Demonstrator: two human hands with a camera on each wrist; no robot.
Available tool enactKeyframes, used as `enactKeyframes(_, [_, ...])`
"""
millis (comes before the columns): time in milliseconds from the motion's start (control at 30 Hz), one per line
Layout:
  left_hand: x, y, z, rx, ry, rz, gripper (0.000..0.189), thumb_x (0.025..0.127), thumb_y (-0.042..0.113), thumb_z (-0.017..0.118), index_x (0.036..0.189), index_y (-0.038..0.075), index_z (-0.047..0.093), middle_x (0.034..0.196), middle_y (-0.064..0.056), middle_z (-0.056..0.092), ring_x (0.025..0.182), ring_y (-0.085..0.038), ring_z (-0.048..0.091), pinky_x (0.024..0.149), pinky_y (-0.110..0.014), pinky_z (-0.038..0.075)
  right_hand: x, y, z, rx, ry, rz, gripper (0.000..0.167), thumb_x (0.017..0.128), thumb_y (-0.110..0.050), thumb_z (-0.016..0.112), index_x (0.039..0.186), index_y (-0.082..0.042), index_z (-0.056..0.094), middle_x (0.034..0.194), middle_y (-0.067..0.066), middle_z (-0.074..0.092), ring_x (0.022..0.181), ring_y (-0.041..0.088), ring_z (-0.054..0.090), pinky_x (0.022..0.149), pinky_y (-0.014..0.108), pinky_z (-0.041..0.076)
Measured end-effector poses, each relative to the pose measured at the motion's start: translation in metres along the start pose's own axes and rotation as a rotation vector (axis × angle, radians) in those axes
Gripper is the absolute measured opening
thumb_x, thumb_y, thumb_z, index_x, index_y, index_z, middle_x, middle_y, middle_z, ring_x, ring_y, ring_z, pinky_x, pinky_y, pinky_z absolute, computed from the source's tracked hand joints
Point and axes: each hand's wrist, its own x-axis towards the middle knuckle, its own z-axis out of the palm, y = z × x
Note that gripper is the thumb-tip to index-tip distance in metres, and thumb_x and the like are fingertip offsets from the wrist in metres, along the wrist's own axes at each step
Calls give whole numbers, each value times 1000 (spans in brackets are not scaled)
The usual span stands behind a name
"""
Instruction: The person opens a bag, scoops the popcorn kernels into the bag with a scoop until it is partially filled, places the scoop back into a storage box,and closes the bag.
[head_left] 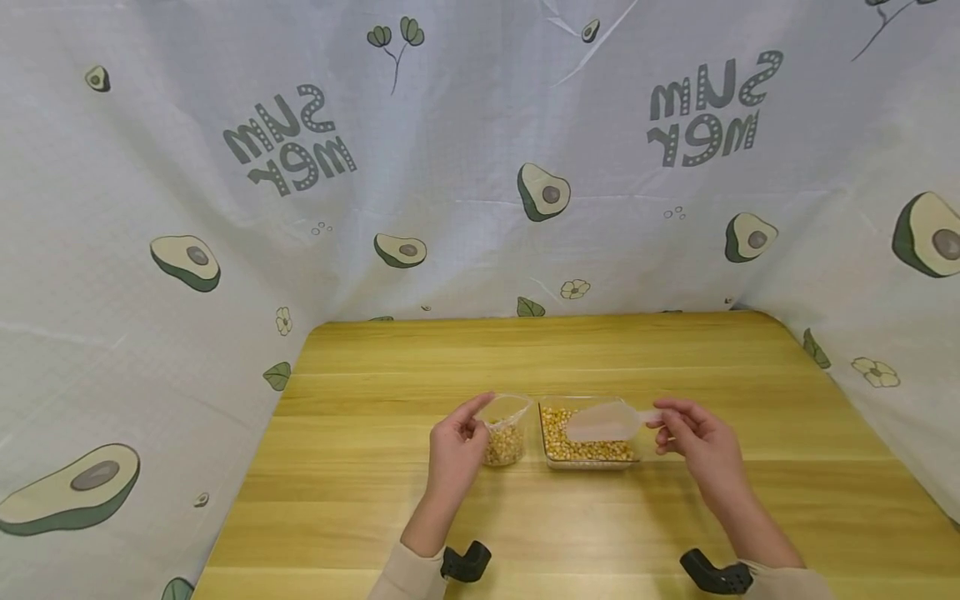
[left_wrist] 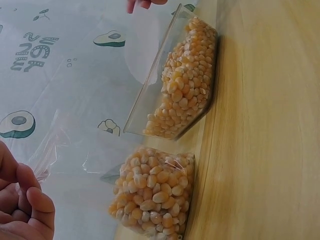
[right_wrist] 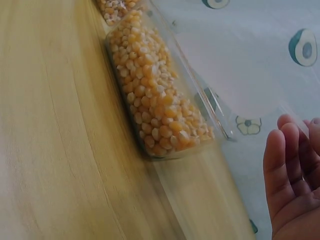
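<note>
My left hand pinches the rim of a clear plastic bag that stands with its mouth spread. Corn kernels fill the lower part of this bag. Just right of it is a clear rectangular container holding more corn kernels. Over the container, a translucent white scoop lies level, its bowl overlapping the kernels in the head view. The fingers of my right hand pinch the scoop's handle from the right. In both wrist views the scoop appears above the container's rim.
Bag and container stand on a wooden table near its middle. Behind it and at both sides hangs a white curtain printed with avocados. Each wrist wears a black strap mount.
</note>
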Motion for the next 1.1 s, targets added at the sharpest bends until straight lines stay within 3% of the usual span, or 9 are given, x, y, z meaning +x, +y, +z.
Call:
enactKeyframes(200, [2, -2, 0, 2, 2, 3, 45, 93, -4, 50, 126, 17, 71, 104, -14, 72, 45, 0, 30, 42, -14, 26, 0, 1, -5, -59, 17, 12, 20, 102, -20, 57, 115, -8, 67, 85, -7, 72, 67, 12, 63, 60, 26, 58])
enactKeyframes(400, [2, -4, -1, -2, -1, 4, 45, 92, -5, 50, 126, 15, 71, 119, -11, 72, 45, 0, 30, 41, -14, 26, 0, 1, -9, -172, 41, -7, 17, 102, -18, 56, 112, -9, 67, 83, -10, 72, 65, 11, 62, 60, 27, 59])
enactKeyframes(667, [1, -3, -1, -21, 5, -8, 44, 93, -4, 50, 126, 14, 71, 127, -9, 70, 45, 0, 30, 42, -14, 26, 2, -4, -4, -364, 33, -105, 22, 104, -13, 52, 114, 4, 61, 84, -10, 70, 69, 10, 65, 63, 32, 60])
enactKeyframes(867, [0, -4, -1, -27, -3, -13, 45, 93, -4, 49, 127, 16, 70, 128, -9, 69, 43, 0, 28, 41, -14, 25, 2, -4, 0, -394, 3, -124, 20, 103, -7, 52, 113, 8, 61, 82, -6, 69, 68, 9, 64, 61, 29, 60])
enactKeyframes(1100, [1, -4, -1, -27, -6, -19, 46, 93, -4, 49, 127, 17, 70, 114, -16, 71, 43, 0, 28, 41, -14, 25, 1, 3, 8, -415, -8, -92, 20, 102, -8, 55, 113, 6, 64, 77, 5, 68, 62, 10, 61, 57, 28, 58])
